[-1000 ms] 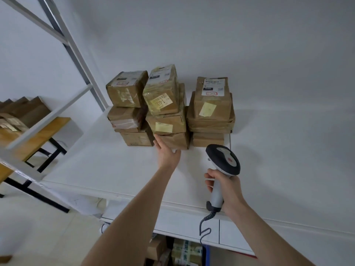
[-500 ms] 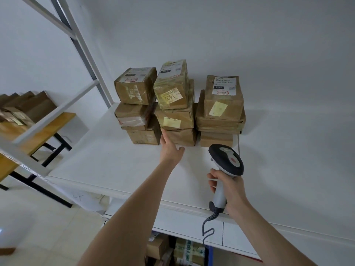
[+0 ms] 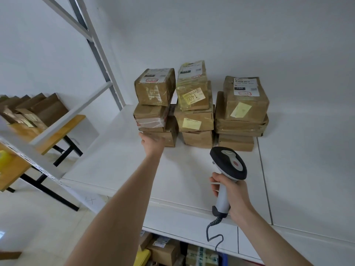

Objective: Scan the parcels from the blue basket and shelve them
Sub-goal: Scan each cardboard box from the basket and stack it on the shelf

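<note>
Head view: the right grip is clamped around the handle of the scanner, fingers wrapped on the light grey shaft. The scanner stands upright, with its dark head above the hand. It is held over the front part of the shelf, and its coiled cable hangs below the front edge.

The left grip is apart: the arm is stretched forward, the thumb is raised, and the fingers reach against the front face of the bottom parcel of the left stack. The fingertips are blurred, and no finger is seen wrapped around the parcel.

The parcels stand in three stacks side by side at the rear of the shelf, toward its left end.
- Left stack: three brown boxes.
- Middle stack: its top box carries a yellow label.
- Right stack: a white label faces up on top.

More boxes lie on the level under the shelf. Past the left end of the shelf, a wooden tabletop carries flat cardboard boxes.
</note>
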